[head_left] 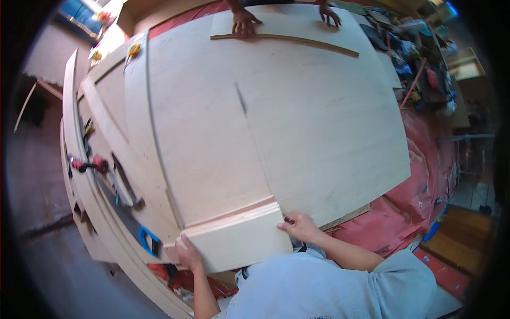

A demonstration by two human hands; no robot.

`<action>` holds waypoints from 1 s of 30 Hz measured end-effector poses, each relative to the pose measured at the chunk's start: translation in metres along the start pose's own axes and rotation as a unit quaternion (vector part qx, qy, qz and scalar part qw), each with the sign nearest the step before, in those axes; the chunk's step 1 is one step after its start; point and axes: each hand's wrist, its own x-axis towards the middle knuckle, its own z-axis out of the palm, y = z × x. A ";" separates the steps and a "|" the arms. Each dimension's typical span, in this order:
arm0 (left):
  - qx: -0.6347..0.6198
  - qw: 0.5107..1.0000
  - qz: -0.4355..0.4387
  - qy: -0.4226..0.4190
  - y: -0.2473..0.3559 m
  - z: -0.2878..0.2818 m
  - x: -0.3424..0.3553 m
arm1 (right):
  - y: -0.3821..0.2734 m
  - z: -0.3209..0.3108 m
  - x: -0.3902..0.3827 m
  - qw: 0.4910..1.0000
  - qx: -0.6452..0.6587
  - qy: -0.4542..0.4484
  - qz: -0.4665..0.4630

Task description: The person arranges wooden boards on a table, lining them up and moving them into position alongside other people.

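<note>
Near me at the front edge of a large pale plywood sheet (340,122) is a stack of cut plywood panels (244,242), layered several thick. My left hand (188,254) grips the left end of the stack, fingers along its edge. At the opposite end my right hand (302,227) holds the right edge, thumb and fingers bent round the corner. The undersides of the panels are hidden. Ahead of the stack, a thin dark mark or slit (240,98) runs along the sheet; I cannot tell which.
Across the sheet, another person's hands (244,22) are by a narrow wooden strip (287,39). Along the left lie a yellow tape measure (134,50), a red power tool (90,164), a hammer (126,183) and a blue-handled saw (150,242). Clutter (419,64) fills the far right, above red sheeting (372,228).
</note>
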 end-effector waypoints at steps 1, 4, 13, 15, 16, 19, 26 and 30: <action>-0.026 1.000 -0.001 -0.002 0.001 0.000 -0.001 | 0.001 -0.001 0.002 0.999 -0.037 -0.012 -0.032; -0.023 1.000 0.012 0.003 0.004 0.001 -0.001 | 0.006 -0.001 0.005 0.992 -0.107 -0.054 -0.031; 0.021 0.999 0.005 0.029 -0.001 0.002 0.003 | 0.009 0.013 -0.002 0.995 -0.096 0.004 -0.019; -0.043 0.998 0.026 0.029 -0.001 0.003 0.006 | 0.011 0.021 -0.007 0.996 -0.083 0.028 -0.005; -0.099 0.995 0.020 0.018 -0.002 0.002 0.009 | 0.012 0.025 -0.009 0.995 -0.086 0.043 0.000; -0.161 0.985 -0.024 -0.050 -0.006 -0.009 0.020 | 0.019 0.037 -0.011 0.996 -0.060 0.063 -0.013; -0.121 0.983 -0.094 -0.098 -0.009 -0.013 0.046 | 0.025 0.057 -0.015 0.994 0.028 0.092 -0.059; -0.085 0.989 -0.092 -0.074 -0.015 0.001 0.045 | 0.021 0.067 -0.022 0.993 0.006 0.115 -0.018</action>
